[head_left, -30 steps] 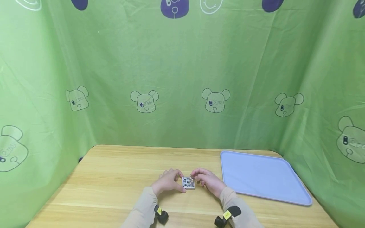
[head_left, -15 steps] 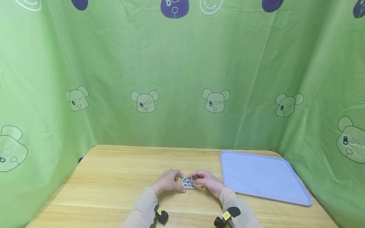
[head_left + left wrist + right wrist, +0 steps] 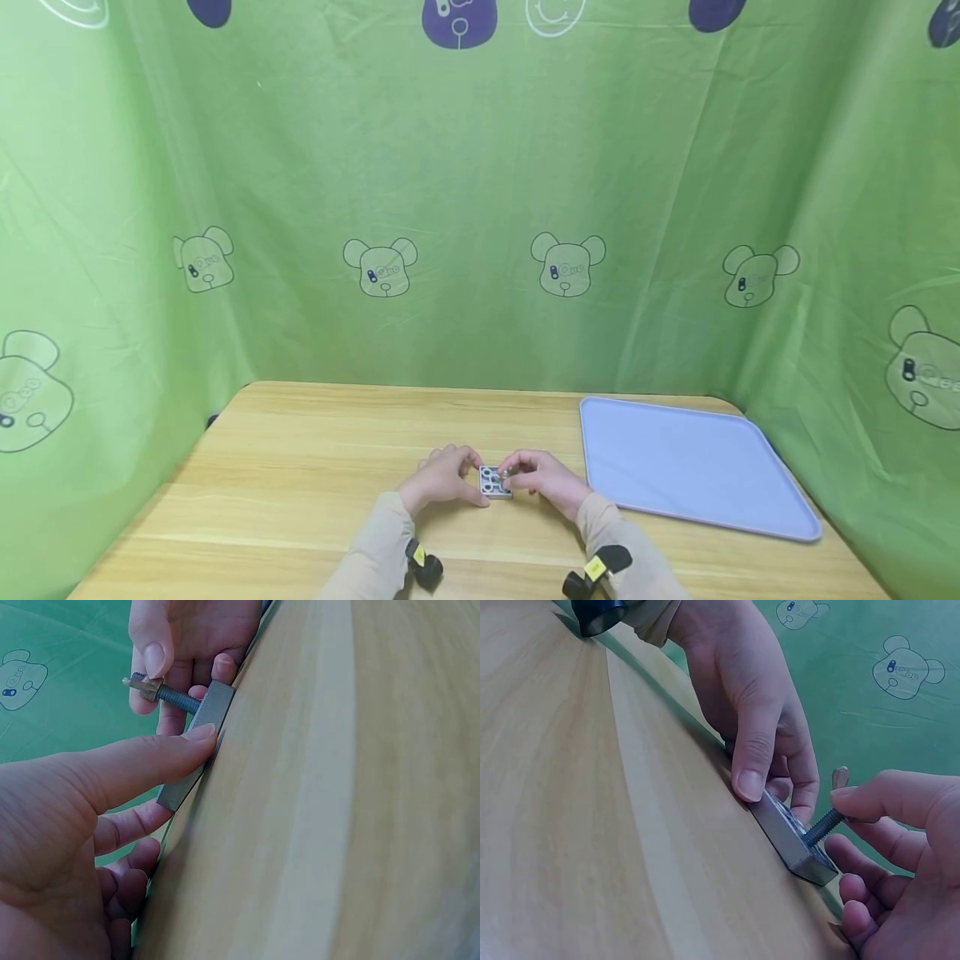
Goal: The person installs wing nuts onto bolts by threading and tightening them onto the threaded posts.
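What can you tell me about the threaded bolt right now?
The threaded bolt is a grey, metallic-looking shaft with visible threads and a brownish, winged piece near its top. It stands roughly upright from the square block, on the side toward the right grip, which pinches that winged piece. Its lower end is hidden.

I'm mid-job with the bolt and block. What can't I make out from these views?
Bolt's lower end: hidden by the block in both wrist views, so its depth is unclear.
Bolt's top: partly covered by the right hand in the right wrist view.
Block's underside: turned away in every view.
Lettering on the right wrist's yellow label: too small in the head view.
Green curtain's top: cut off by the head view's upper edge.
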`<state>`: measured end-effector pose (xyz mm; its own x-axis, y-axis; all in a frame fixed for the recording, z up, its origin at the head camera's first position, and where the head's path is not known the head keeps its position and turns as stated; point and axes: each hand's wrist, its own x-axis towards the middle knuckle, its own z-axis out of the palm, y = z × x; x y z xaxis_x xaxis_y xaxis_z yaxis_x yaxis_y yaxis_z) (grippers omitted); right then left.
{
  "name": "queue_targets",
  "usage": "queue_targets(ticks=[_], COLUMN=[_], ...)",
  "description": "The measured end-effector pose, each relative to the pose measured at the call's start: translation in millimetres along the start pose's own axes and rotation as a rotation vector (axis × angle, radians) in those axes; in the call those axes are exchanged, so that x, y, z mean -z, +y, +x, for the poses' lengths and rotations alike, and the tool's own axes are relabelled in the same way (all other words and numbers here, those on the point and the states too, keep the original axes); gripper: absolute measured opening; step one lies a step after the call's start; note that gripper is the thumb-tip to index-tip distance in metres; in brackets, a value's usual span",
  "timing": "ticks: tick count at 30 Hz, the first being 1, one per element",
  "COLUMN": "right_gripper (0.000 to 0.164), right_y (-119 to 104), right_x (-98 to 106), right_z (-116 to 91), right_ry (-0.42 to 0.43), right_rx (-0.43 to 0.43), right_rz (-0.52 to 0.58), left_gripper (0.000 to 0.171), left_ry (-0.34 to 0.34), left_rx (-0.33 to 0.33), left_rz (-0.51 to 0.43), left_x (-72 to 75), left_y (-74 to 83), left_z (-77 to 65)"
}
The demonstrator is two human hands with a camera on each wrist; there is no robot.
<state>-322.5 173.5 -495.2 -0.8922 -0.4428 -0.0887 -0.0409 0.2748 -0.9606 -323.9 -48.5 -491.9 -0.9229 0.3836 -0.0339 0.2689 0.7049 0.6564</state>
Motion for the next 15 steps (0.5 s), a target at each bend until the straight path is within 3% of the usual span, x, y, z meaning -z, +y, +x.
queue_targets(ticks=[10,15], right_gripper=[0.030,0.036], right_y=[-2.6,-1.0], right_x=[-5.9,-3.6], right_z=[0.0,0.5], right_ry=[0.087,0.051], right_rx=[-0.013,-0.005], right_rz=[-0.017,0.008], left_gripper=[0.052,0.051], left_ry=[-0.004,-0.004], left_rx=[-0.003,-0.008], left_rz=[-0.004,-0.004], left_x=[0.6,1.1], left_y=[1.2,1.4], left_z=[-1.5,-1.7])
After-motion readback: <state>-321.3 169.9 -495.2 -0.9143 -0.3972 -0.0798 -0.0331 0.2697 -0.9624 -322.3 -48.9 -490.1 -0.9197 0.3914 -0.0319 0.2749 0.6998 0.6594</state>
